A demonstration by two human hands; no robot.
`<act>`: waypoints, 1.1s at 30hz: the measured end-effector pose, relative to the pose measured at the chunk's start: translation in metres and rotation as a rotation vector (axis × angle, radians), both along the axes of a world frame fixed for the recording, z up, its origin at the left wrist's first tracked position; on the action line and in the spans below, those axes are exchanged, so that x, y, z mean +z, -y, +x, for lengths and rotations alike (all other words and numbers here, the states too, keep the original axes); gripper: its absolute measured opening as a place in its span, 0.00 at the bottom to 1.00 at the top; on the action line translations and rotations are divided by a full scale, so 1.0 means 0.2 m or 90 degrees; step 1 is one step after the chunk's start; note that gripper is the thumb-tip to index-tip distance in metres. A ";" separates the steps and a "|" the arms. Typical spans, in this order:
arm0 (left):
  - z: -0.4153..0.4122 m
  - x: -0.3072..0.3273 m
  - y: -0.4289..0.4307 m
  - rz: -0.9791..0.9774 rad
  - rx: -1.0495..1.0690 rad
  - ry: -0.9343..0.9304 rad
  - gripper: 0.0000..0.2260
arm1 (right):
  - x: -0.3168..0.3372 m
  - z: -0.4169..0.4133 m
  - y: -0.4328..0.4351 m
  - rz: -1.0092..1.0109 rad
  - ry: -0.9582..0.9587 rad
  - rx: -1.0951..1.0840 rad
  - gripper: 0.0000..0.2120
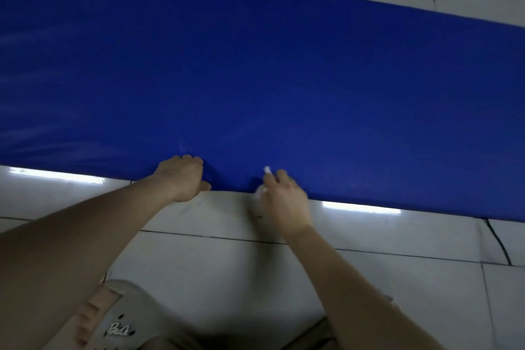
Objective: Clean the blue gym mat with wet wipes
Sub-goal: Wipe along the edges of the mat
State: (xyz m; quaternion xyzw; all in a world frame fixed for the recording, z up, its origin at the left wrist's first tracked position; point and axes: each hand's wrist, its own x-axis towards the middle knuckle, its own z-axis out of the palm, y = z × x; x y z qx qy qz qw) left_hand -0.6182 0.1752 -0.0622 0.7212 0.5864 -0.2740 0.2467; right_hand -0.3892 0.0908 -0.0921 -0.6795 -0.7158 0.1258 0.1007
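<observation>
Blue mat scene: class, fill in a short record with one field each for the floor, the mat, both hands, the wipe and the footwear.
floor: pale glossy tiles with dark joints
mat: blue, lying flat on the floor, spanning the picture
left hand: grips the mat's near edge, fingers curled over it
wipe: white, bunched, mostly hidden by fingers
right hand: holds the wipe at the mat's near edge
sandal: pale, bottom left, on the person's foot
</observation>
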 end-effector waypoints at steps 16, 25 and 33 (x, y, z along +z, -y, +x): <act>0.00 -0.02 -0.01 0.007 -0.011 -0.020 0.22 | 0.00 -0.30 -0.07 -0.095 -0.100 -0.049 0.20; -0.01 -0.03 0.01 0.035 -0.005 0.011 0.21 | 0.00 -0.23 -0.09 -0.064 -0.023 0.113 0.17; -0.02 -0.04 0.02 0.034 0.018 0.049 0.23 | 0.04 0.36 0.02 -0.075 0.029 -0.098 0.07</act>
